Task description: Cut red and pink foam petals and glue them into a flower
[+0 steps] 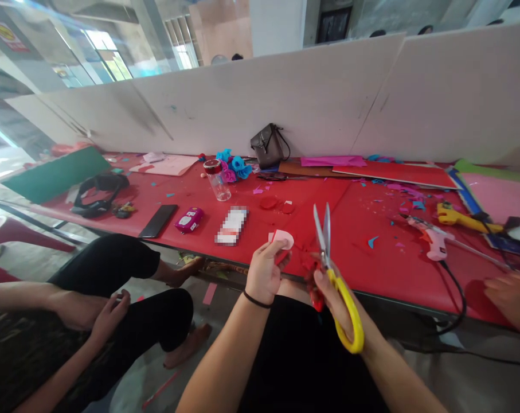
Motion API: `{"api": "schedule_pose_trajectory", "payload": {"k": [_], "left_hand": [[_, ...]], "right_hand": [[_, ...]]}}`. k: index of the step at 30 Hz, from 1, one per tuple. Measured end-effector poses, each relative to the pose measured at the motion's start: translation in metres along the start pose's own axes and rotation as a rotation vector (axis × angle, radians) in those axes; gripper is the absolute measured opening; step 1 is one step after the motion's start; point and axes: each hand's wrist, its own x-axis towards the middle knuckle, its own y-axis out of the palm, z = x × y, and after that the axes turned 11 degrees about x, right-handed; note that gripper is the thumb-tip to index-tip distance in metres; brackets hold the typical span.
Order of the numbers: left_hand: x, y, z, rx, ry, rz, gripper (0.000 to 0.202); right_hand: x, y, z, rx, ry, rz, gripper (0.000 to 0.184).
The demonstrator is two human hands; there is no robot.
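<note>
My left hand (265, 271) is closed in a pinch on a small rounded piece of pale pink paper (282, 238), held just above the near edge of the red table (363, 269). To its right, my right hand (333, 295) grips yellow-handled scissors (328, 252); the metal blades point up and away and stand slightly apart. The blade tips are a short way right of the pink piece and do not touch it. Small red scraps (308, 265) lie between my hands.
A person in black sits at my left, hands on their lap (109, 312). Another person's hand (511, 298) rests at the right table edge. On the table: glue guns (431, 236), a jar (217, 179), paper flowers (234, 166), a brown bag (267, 146), a phone (158, 220), coloured sheets (397, 172).
</note>
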Motion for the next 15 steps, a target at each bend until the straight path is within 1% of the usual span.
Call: {"api": "schedule_pose_trajectory", "payload": {"k": [3, 6, 11, 15], "left_hand": [[0.005, 0.000, -0.003, 0.000, -0.010, 0.028, 0.014], [0.003, 0.002, 0.003, -0.002, -0.001, 0.059, 0.014], [-0.004, 0.005, 0.011, -0.037, 0.016, 0.065, 0.014], [-0.006, 0.007, 0.013, -0.059, 0.030, 0.069, 0.014]], "right_hand": [[-0.019, -0.003, -0.019, 0.017, 0.095, 0.089, 0.066], [-0.028, 0.000, -0.024, 0.034, 0.128, 0.138, 0.062], [-0.027, 0.004, -0.017, -0.015, 0.096, 0.182, 0.056], [-0.023, 0.002, -0.023, 0.001, 0.117, 0.176, 0.061]]}}
